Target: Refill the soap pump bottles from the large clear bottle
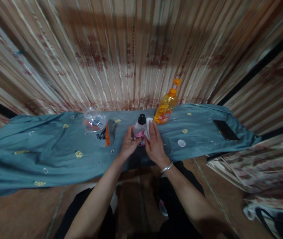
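A small clear bottle with a black cap and a pink label [139, 134] stands at the front middle of the cloth-covered surface. My left hand [129, 141] is closed around its left side. Against its right side, my right hand [155, 142] presses a white cotton pad [149, 124] with fingers held together. A silver bangle circles the right wrist. Just behind the right hand stands a pump bottle of yellow-orange liquid [165, 108]. To the left is a clear plastic cup with a domed lid [98, 127], orange and black print on its side.
A teal patterned cloth [64, 149] covers the narrow surface. On the right lie a round white disc [181, 143] and a dark phone [226, 130]. Striped curtains [121, 59] hang close behind. A bag [276, 219] rests on the tiled floor at lower right.
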### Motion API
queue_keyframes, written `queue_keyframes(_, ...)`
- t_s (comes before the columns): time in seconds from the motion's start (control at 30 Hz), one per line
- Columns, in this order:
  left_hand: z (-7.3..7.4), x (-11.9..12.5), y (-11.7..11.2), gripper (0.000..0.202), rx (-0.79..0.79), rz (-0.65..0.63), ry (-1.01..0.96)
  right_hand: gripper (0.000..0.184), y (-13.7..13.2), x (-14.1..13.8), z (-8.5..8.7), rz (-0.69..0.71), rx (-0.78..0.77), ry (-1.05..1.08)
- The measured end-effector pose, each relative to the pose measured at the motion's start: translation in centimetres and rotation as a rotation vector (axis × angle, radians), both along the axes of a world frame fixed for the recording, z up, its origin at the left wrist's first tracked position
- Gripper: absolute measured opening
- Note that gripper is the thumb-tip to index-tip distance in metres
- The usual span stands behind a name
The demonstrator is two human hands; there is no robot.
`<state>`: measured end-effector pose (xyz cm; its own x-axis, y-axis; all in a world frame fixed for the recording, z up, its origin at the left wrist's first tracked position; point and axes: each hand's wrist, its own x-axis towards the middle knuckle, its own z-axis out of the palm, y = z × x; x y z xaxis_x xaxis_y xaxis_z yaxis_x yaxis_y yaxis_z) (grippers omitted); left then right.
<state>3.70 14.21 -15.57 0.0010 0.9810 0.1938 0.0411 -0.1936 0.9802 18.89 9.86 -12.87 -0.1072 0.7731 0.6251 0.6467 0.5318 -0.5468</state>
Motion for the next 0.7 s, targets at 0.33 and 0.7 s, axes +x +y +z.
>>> queue_keyframes(0.33,-1.0,-1.6,0.9,0.042,0.061,0.017,-0.109,0.084,-1.3,-0.4,-2.9,0.043,0.088,-0.231)
queue_keyframes(0.7,0.7,-4.6,1.2,0.066,0.113,0.22,-0.178,0.067,1.3,1.7,-5.0,0.048,-0.285,-0.245)
